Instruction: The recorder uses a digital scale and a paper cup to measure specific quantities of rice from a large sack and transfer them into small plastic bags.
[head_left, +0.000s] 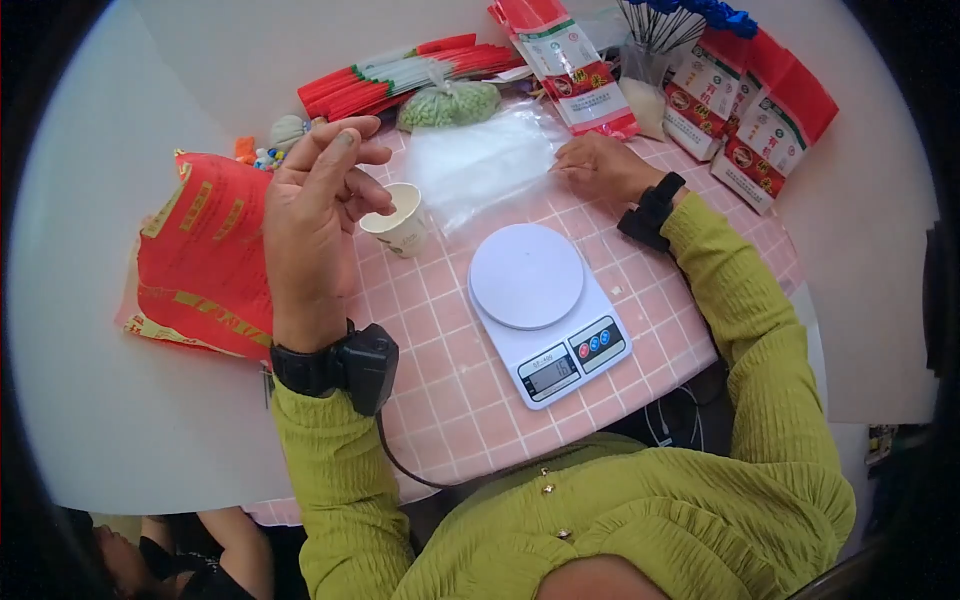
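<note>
My left hand is raised above the table with its fingers bent, beside a paper cup; nothing shows in its grasp. My right hand rests at the right edge of a stack of clear plastic bags; whether its fingers pinch a bag, I cannot tell. A white digital kitchen scale lies in front of me, its round plate bare and its display lit. Behind the bags sits a tied clear bag of green pellets or beans. A printed red and white packet leans just beyond my right hand.
A large red bag stands at the left. Red and white flat packets are stacked at the back. Upright packets and blue artificial flowers stand at the right. Another person is at the lower left.
</note>
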